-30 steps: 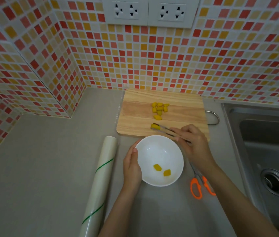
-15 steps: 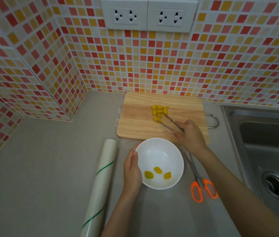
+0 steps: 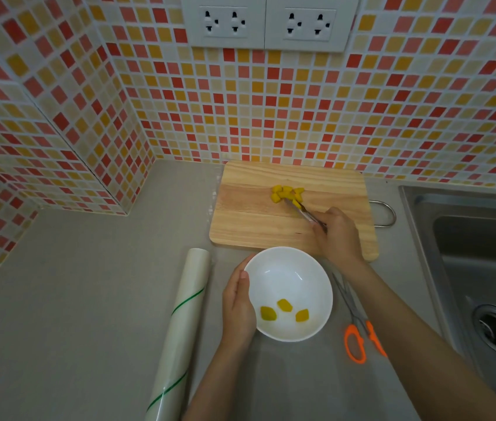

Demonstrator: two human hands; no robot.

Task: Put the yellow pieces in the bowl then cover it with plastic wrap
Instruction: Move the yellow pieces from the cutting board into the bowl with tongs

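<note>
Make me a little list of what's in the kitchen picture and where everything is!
bowl: white, on the counter, three yellow pieces inside
left hand: holding the bowl's left side
right hand: holding tongs
tongs' tips: at the pile of yellow pieces
cutting board: wooden, behind the bowl
plastic wrap roll: lying left of the bowl, bowl not covered
scissors: orange handles, right of the bowl
sink: far right

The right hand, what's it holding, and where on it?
The right hand holds metal tongs by their rear end; the tips reach the yellow pieces on the cutting board.
</note>
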